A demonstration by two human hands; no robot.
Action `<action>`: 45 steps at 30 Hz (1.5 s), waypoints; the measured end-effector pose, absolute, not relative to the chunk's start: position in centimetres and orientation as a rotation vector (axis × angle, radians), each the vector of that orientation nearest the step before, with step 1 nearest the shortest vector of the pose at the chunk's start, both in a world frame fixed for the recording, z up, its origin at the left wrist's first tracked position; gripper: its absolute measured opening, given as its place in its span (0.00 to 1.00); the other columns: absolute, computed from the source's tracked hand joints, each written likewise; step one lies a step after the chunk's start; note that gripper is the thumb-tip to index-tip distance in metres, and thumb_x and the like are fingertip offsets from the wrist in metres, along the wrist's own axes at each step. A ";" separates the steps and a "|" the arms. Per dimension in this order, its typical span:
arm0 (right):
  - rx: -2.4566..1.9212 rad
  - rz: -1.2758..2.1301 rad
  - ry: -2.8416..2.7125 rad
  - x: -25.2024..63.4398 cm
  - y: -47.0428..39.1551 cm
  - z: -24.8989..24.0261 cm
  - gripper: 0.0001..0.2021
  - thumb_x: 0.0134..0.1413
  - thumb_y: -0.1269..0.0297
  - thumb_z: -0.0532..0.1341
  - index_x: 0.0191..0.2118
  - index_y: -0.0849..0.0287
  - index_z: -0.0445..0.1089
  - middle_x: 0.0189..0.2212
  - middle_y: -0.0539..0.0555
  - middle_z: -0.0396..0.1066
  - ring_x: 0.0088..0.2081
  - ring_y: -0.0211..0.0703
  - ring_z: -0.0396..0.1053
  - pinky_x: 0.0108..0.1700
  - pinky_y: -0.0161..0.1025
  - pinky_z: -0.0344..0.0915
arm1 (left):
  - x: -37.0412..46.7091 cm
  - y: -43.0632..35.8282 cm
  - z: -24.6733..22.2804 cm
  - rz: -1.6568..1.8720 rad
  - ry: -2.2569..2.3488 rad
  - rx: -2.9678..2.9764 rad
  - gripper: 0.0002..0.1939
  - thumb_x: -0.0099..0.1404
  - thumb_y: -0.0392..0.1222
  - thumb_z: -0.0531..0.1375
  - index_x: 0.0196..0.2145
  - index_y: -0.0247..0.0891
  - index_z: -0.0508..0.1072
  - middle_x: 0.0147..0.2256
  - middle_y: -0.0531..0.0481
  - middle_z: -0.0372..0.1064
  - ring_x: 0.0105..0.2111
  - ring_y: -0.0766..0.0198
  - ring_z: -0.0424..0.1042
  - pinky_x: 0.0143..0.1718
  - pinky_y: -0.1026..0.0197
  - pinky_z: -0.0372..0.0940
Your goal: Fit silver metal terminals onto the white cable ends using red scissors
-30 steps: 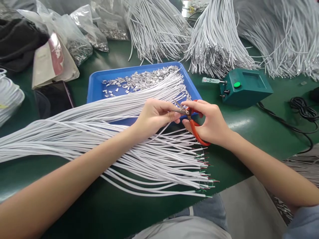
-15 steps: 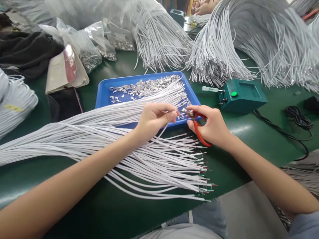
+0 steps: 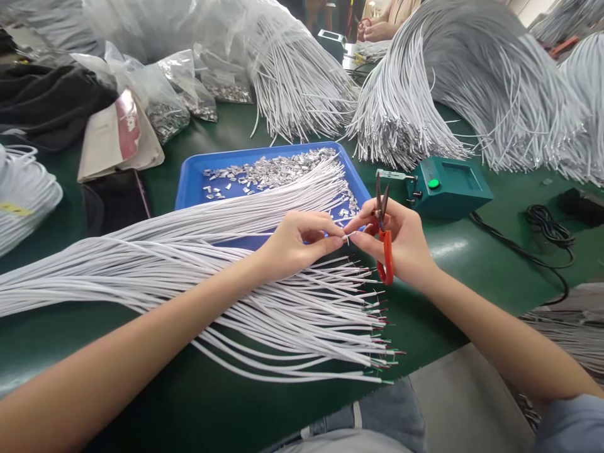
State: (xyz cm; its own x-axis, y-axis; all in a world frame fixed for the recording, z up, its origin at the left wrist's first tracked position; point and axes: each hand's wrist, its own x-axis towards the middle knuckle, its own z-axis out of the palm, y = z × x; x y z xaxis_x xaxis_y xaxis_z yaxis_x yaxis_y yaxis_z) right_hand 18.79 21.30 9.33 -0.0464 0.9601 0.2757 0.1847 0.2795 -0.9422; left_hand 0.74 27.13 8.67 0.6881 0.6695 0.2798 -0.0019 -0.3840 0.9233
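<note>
My left hand [image 3: 306, 242] pinches the end of a white cable over the front right edge of a blue tray [image 3: 186, 182]. Fingertips of my right hand [image 3: 401, 242] meet the same cable end, while the orange-handled scissors [image 3: 385, 258] hang on that hand with their blades pointing up. Small metal pieces [image 3: 278, 170] lie in the tray, with a bundle of white cables [image 3: 264, 204] reaching over them. Below my hands, more white cables [image 3: 302, 314] fan out, with thin red and green wires at their ends.
A teal device [image 3: 450, 189] with a green button stands right of the tray, near black cords [image 3: 550, 226]. Large cable bundles [image 3: 406, 119] and plastic bags [image 3: 170, 113] lie behind. At the left are a phone [image 3: 117, 201] and a notebook [image 3: 113, 138]. Another person's hands [image 3: 377, 30] show at the back.
The scissors have swung from pointing at the cable end to blades up, away from it. My right fingertips have come to the cable end beside my left fingers. The view has shifted slightly.
</note>
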 end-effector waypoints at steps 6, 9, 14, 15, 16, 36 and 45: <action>-1.150 0.822 -1.502 18.8 21.0 9.5 0.14 0.46 0.59 0.68 0.34 0.56 0.64 0.27 0.48 0.72 0.31 0.39 0.74 0.33 0.36 0.70 | 0.9 27.1 8.6 0.797 0.574 1.817 0.07 0.58 0.40 0.64 0.27 0.32 0.77 0.23 0.50 0.66 0.20 0.73 0.58 0.17 0.69 0.51; -1.158 0.806 -1.505 18.7 21.0 9.5 0.14 0.46 0.58 0.69 0.34 0.56 0.64 0.27 0.48 0.73 0.30 0.39 0.74 0.34 0.38 0.71 | 1.0 27.0 8.6 0.803 0.586 1.821 0.06 0.57 0.38 0.65 0.26 0.32 0.77 0.22 0.51 0.66 0.19 0.74 0.57 0.17 0.69 0.51; -1.172 0.797 -1.471 18.4 20.8 9.4 0.14 0.45 0.60 0.69 0.33 0.56 0.64 0.25 0.47 0.71 0.28 0.37 0.72 0.32 0.36 0.71 | 1.1 27.0 8.5 0.770 0.589 1.794 0.06 0.54 0.37 0.66 0.24 0.31 0.75 0.21 0.52 0.66 0.19 0.73 0.59 0.19 0.69 0.54; -1.169 0.796 -1.472 18.4 20.8 9.4 0.13 0.45 0.61 0.69 0.33 0.56 0.64 0.25 0.47 0.70 0.28 0.37 0.72 0.32 0.36 0.71 | 1.1 27.0 8.5 0.752 0.585 1.782 0.07 0.54 0.37 0.66 0.23 0.31 0.74 0.21 0.52 0.66 0.19 0.73 0.60 0.19 0.69 0.55; -1.168 0.795 -1.476 18.4 20.8 9.4 0.13 0.45 0.61 0.69 0.33 0.56 0.64 0.25 0.47 0.70 0.28 0.37 0.72 0.32 0.36 0.71 | 1.1 27.0 8.5 0.739 0.582 1.768 0.07 0.54 0.37 0.67 0.23 0.31 0.74 0.21 0.52 0.66 0.19 0.73 0.60 0.19 0.69 0.56; -1.310 0.951 -1.370 17.8 19.9 10.4 0.13 0.42 0.65 0.68 0.34 0.57 0.64 0.21 0.44 0.67 0.22 0.34 0.66 0.25 0.34 0.66 | 1.1 27.0 8.3 0.743 0.591 1.783 0.08 0.53 0.33 0.66 0.21 0.31 0.70 0.20 0.53 0.66 0.18 0.75 0.59 0.18 0.71 0.55; -1.261 0.730 -1.357 18.6 20.5 9.6 0.09 0.51 0.70 0.62 0.37 0.54 0.63 0.28 0.48 0.73 0.33 0.40 0.74 0.40 0.41 0.72 | 1.3 27.2 8.8 0.725 0.591 1.752 0.04 0.53 0.33 0.64 0.23 0.31 0.74 0.21 0.51 0.70 0.21 0.71 0.66 0.23 0.69 0.61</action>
State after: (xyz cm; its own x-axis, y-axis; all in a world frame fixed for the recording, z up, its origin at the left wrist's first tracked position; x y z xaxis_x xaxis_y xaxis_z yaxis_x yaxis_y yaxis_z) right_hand 18.56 20.53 9.57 0.1569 0.9423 0.2956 0.2730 0.2462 -0.9300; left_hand 1.30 27.20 8.79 0.6887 0.7025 0.1794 0.0346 -0.2790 0.9597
